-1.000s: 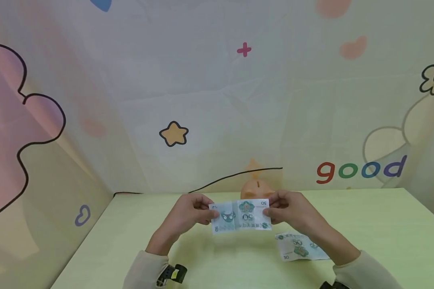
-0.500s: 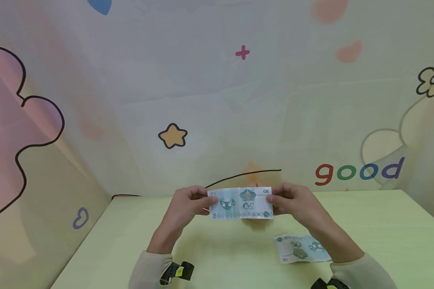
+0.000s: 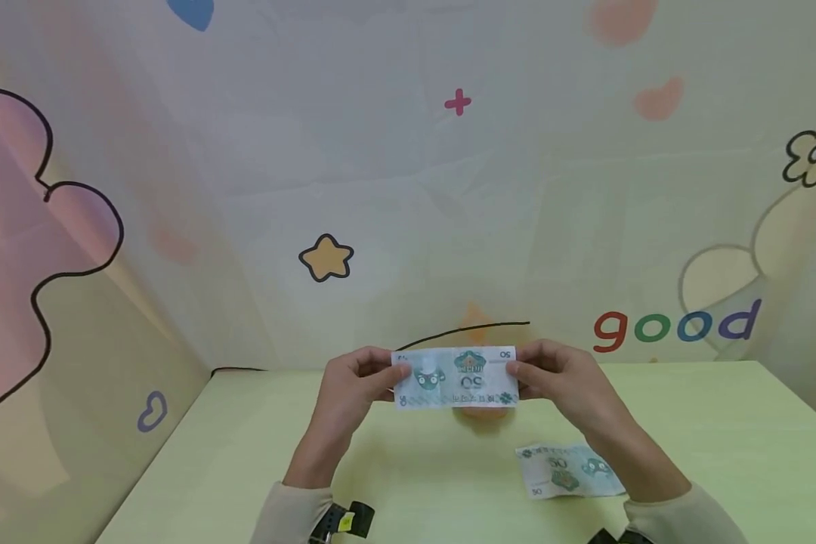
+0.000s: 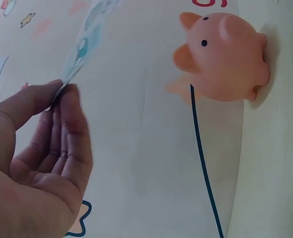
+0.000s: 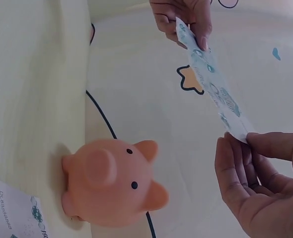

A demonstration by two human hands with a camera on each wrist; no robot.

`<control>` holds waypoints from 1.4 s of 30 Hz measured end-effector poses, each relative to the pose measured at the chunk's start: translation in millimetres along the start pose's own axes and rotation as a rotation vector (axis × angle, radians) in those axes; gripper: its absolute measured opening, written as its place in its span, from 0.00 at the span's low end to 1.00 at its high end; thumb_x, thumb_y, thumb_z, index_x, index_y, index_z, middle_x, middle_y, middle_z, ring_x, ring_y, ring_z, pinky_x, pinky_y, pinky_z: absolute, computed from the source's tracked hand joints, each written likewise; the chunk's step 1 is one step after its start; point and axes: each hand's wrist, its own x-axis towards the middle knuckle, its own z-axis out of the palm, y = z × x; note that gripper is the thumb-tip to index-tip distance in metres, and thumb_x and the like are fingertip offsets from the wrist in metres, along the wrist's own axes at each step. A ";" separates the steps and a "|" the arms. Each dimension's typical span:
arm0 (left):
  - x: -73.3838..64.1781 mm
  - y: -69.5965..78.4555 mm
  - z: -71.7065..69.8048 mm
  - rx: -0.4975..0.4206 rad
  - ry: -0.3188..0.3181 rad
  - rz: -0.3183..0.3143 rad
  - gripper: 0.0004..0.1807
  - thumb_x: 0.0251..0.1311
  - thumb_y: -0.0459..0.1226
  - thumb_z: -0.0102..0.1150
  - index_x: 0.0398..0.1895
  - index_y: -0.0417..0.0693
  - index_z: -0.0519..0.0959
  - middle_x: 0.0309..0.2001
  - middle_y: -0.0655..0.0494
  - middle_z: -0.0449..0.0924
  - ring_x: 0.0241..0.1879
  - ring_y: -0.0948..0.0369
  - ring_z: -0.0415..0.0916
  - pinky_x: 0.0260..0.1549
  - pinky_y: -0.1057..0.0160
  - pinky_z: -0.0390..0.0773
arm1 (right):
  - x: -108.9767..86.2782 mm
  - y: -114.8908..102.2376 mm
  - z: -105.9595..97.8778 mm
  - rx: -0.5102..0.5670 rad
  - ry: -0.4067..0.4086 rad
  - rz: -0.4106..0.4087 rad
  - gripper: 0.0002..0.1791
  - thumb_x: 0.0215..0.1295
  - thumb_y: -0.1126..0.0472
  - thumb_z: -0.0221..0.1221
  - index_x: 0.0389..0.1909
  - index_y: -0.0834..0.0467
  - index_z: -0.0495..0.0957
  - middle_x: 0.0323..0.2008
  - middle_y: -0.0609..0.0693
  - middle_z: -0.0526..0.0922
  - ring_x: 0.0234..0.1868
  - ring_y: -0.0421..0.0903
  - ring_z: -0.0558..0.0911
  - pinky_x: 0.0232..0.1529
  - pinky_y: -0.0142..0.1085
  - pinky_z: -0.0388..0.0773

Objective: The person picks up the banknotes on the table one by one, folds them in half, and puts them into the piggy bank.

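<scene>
Left hand [image 3: 348, 387] has thumb and fingers closed in a pinch on the left end of a note [image 3: 457, 376], held up off the table [image 3: 211, 461] before the pig [image 5: 104, 181] near the back edge, while the right hand [image 3: 566, 372] pinches its right end; farther right, well in from the right edge, lies a second note [image 3: 547, 483]. The step in hand looks to be holding the note spread, and moving it calls for even pinches, lest it buckle; its gap from the pig is hard to judge head-on.
</scene>
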 end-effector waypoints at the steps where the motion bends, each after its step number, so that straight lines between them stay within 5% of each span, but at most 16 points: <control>1: -1.1 -0.6 1.0 0.002 0.015 0.015 0.09 0.67 0.33 0.72 0.46 0.36 0.87 0.41 0.47 0.87 0.37 0.53 0.85 0.40 0.61 0.88 | -1.1 -0.5 0.5 0.004 0.007 0.000 0.17 0.78 0.57 0.64 0.58 0.64 0.80 0.49 0.55 0.88 0.44 0.51 0.88 0.64 0.56 0.76; 6: -6.0 -1.9 5.8 0.012 0.116 0.076 0.09 0.66 0.33 0.73 0.45 0.37 0.86 0.39 0.48 0.87 0.36 0.54 0.84 0.37 0.66 0.86 | -4.0 -2.6 3.3 0.001 0.038 -0.028 0.16 0.77 0.56 0.64 0.56 0.63 0.81 0.49 0.55 0.88 0.44 0.51 0.89 0.66 0.56 0.75; 15: -8.8 -0.6 16.0 -0.012 0.217 0.136 0.07 0.66 0.29 0.72 0.44 0.35 0.86 0.38 0.47 0.87 0.34 0.55 0.83 0.36 0.66 0.87 | -5.5 -4.3 10.5 0.028 0.089 -0.104 0.17 0.76 0.58 0.66 0.56 0.65 0.81 0.48 0.56 0.87 0.42 0.50 0.88 0.50 0.30 0.84; 23: -12.6 1.4 25.7 0.022 0.165 0.185 0.06 0.66 0.30 0.71 0.43 0.36 0.86 0.38 0.48 0.86 0.35 0.57 0.82 0.35 0.69 0.85 | -9.0 -5.5 11.0 0.017 0.090 -0.115 0.16 0.76 0.57 0.66 0.55 0.64 0.81 0.49 0.57 0.87 0.44 0.50 0.88 0.52 0.31 0.83; 42: -18.2 5.9 42.6 -0.079 0.017 0.194 0.08 0.66 0.30 0.72 0.44 0.34 0.85 0.38 0.47 0.86 0.35 0.57 0.83 0.38 0.63 0.88 | -9.6 -5.0 24.9 0.067 0.051 -0.209 0.14 0.75 0.62 0.66 0.54 0.66 0.81 0.47 0.57 0.86 0.44 0.49 0.86 0.48 0.34 0.86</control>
